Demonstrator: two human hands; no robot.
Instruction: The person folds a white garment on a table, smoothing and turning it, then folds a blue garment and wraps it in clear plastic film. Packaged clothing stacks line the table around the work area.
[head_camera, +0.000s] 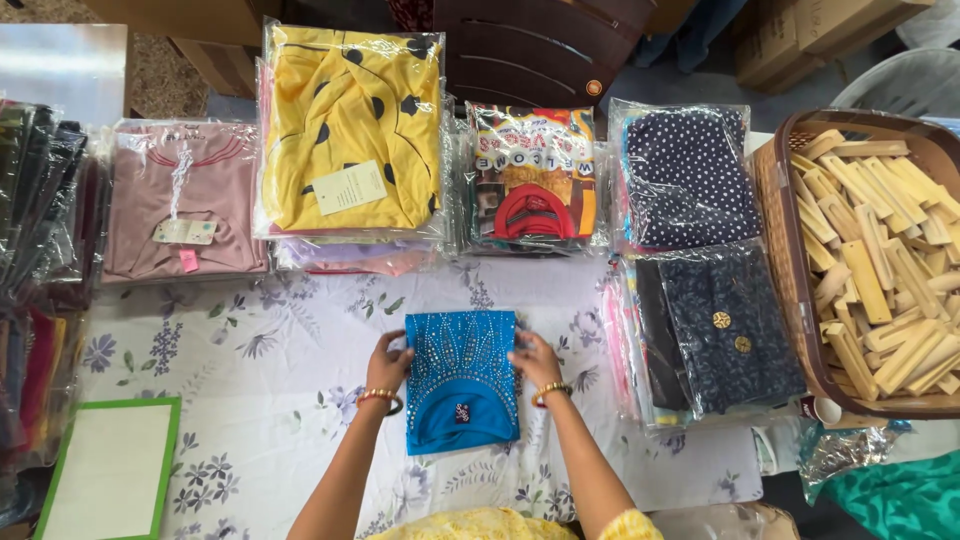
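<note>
Two bare forearms enter the frame from below and end in the left hand (390, 362) and the right hand (533, 358). Neither forearm is covered by a sleeve. A bracelet of gold-coloured beads with red accents (378, 397) encircles the left wrist, directly behind the hand. A matching beaded bracelet (551, 391) encircles the right wrist. No rings can be made out on the fingers. Behind both elbows, at the lower edge, a yellow garment with a fine textured pattern (480, 525) covers the torso and upper arms.
</note>
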